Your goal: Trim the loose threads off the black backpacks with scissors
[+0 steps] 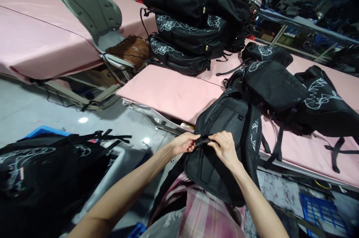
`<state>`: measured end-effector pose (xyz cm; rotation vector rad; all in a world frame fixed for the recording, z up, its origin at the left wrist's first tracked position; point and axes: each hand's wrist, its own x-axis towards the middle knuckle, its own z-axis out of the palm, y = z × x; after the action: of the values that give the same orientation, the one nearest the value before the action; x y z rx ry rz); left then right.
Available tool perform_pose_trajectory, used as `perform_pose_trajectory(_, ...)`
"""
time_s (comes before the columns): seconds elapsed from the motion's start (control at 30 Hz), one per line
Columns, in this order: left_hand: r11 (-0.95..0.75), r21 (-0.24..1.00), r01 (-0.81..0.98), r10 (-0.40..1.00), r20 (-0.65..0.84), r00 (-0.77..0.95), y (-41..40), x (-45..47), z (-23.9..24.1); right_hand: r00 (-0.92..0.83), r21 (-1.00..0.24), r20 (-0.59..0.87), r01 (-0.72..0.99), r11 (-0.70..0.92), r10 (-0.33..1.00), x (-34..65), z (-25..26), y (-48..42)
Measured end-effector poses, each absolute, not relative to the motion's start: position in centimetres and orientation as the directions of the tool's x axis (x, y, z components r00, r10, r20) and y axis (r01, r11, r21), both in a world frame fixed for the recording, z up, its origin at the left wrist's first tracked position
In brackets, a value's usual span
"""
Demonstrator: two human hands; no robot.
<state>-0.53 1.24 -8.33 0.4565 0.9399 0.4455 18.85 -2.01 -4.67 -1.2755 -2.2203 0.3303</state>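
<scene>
A black backpack (224,178) leans from the pink table's edge against my lap, its padded, mesh-patched back side facing up. White scribble-like lines run along its right side. Both hands meet over its upper middle. My left hand (183,143) is closed, pinching one end of a short black strap (204,141). On the other end, my right hand (226,147) is closed too, with thumb and fingers pressed together. Whether a buckle sits in the strap is too small to tell.
Black backpacks with white line patterns (182,47) are stacked on the pink table (168,88); more bags (275,84) lie at right. A grey chair (92,13) stands at back left. More black bags (42,178) fill a bin at lower left. A blue crate (322,211) is beneath the table.
</scene>
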Motion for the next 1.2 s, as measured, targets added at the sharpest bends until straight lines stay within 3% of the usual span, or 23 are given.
perform_pose_trajectory(0.1, 0.791, 0.592, -0.151, 0.573, -0.634, 0.519, 1.1, -0.5, -7.9, -0.417, -0.462, 0.326, 0.713, 0.528, 0.848, 18.1, -4.6, -2.1)
perform_pose_trajectory(0.2, 0.585, 0.81, -0.038, 0.773, -0.543, 0.327, 1.1, -1.5, -6.5, -0.336, -0.624, 0.278, 0.649, 0.435, 0.9, 18.0, -4.9, -2.3)
perform_pose_trajectory(0.27, 0.276, 0.936, 0.22, 0.952, -0.297, 0.07, 1.1, -2.6, -5.1, -0.153, -0.817, 0.207, 0.516, 0.256, 0.966, 18.9, -5.2, -2.3)
perform_pose_trajectory(0.33, 0.007, 0.873, 0.487, 1.0, -0.01, 0.004, 0.6, -3.1, -3.8, 0.083, -0.954, 0.112, 0.288, 0.084, 0.99, 20.7, -5.6, -2.2)
perform_pose_trajectory(0.37, -0.091, 0.819, 0.566, 0.995, 0.055, 0.08, 0.1, -2.8, -3.4, 0.191, -0.985, 0.066, 0.17, 0.033, 0.979, 21.9, -5.6, -2.0)
perform_pose_trajectory(0.43, -0.244, 0.752, 0.613, 0.936, 0.017, 0.351, -1.4, -1.2, -3.5, 0.36, -0.999, 0.008, -0.03, 0.021, 0.933, 24.3, -5.3, -1.6)
perform_pose_trajectory(0.5, -0.374, 0.733, 0.569, 0.768, -0.1, 0.633, -3.2, 1.6, -4.6, 0.461, -0.981, -0.017, -0.179, 0.075, 0.887, 26.2, -4.5, -1.1)
perform_pose_trajectory(0.57, -0.495, 0.701, 0.513, 0.596, -0.155, 0.788, -4.7, 4.5, -6.2, 0.504, -0.949, -0.02, -0.282, 0.142, 0.863, 27.2, -3.6, -0.7)
perform_pose_trajectory(0.67, -0.498, 0.711, 0.497, 0.519, -0.215, 0.827, -4.7, 6.9, -7.3, 0.47, -0.933, -0.025, -0.328, 0.148, 0.882, 26.8, -2.6, -0.3)
perform_pose_trajectory(0.77, -0.151, 0.895, 0.42, 0.426, -0.325, 0.844, -1.4, 6.0, -6.1, 0.387, -0.955, -0.058, -0.29, 0.062, 0.92, 25.7, -2.9, 0.0)
perform_pose_trajectory(0.83, 0.02, 0.92, 0.392, 0.52, -0.345, 0.781, 1.9, 4.6, -5.3, 0.381, -0.97, -0.088, -0.245, 0.008, 0.92, 25.3, -3.6, 0.4)
perform_pose_trajectory(0.9, -0.049, 0.888, 0.456, 0.789, -0.246, 0.563, 5.1, 3.5, -5.4, 0.396, -0.978, -0.113, -0.205, -0.032, 0.911, 25.2, -4.3, 0.9)
perform_pose_trajectory(0.97, -0.238, 0.78, 0.579, 0.921, -0.007, 0.389, 7.5, 3.1, -6.6, 0.407, -0.982, -0.132, -0.18, -0.062, 0.904, 25.3, -5.0, 1.4)
perform_pose_trajectory(1.03, -0.415, 0.632, 0.654, 0.894, 0.152, 0.42, 9.0, 3.5, -8.4, 0.426, -0.984, -0.139, -0.164, -0.075, 0.894, 25.4, -5.5, 1.8)
perform_pose_trajectory(1.13, -0.566, 0.474, 0.675, 0.814, 0.188, 0.55, 9.7, 4.3, -10.3, 0.477, -0.987, -0.132, -0.141, -0.072, 0.869, 25.9, -6.5, 1.8)
perform_pose_trajectory(1.2, -0.586, 0.449, 0.675, 0.801, 0.19, 0.568, 9.7, 4.4, -10.6, 0.508, -0.99, -0.129, -0.121, -0.078, 0.851, 26.4, -7.6, 1.4)
